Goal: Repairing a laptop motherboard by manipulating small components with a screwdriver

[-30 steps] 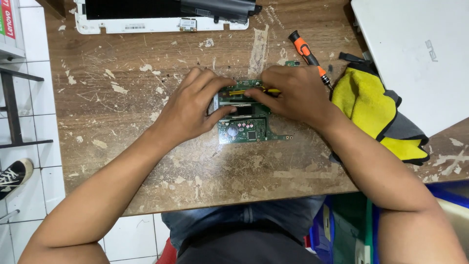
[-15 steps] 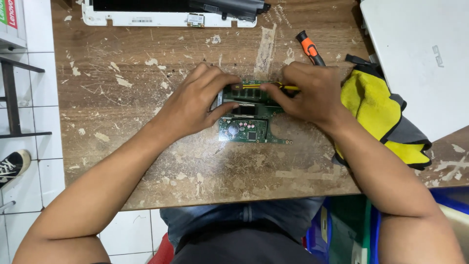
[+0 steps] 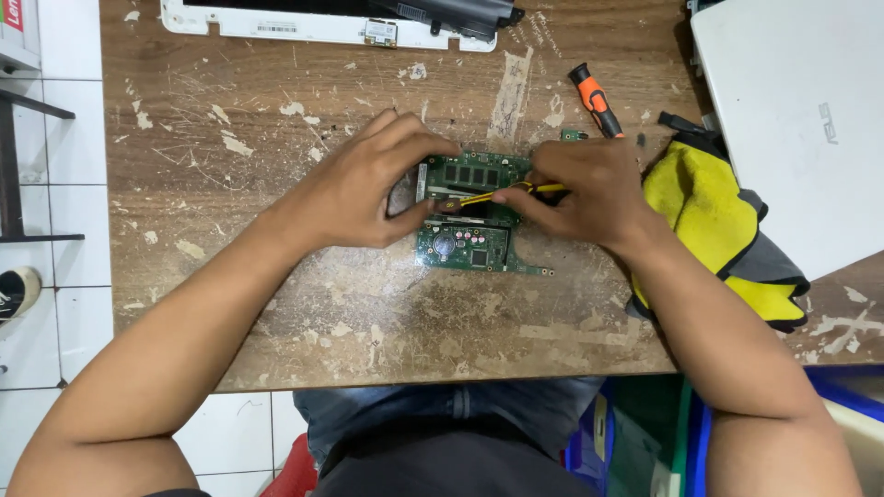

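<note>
The green circuit board lies flat near the middle of the scarred wooden table, between the person's two hands. The left hand curls over the board's left edge, fingers bent and thumb tucked under, pinching that side to steady it. The right hand is closed around one thin yellow-and-black tool, whose tip rests on the board just below a row of dark chips.

For labels, there is one small white sticker with dark bars on the white laptop frame lying along the table's far edge, and a small green card sits on that same frame a little to the right. At the far left top corner a strip of red and white packaging shows, cut off by the picture's edge. On the closed white laptop at the right there is one grey mark on the lid.

Counting the rest: one orange-and-black screwdriver lies just beyond the right hand, apart from it; one yellow cloth with grey and black trim is bunched beside the right wrist, touching the forearm; one shoe stands on the white floor tiles to the left. Blue bins sit under the table at the right
</note>
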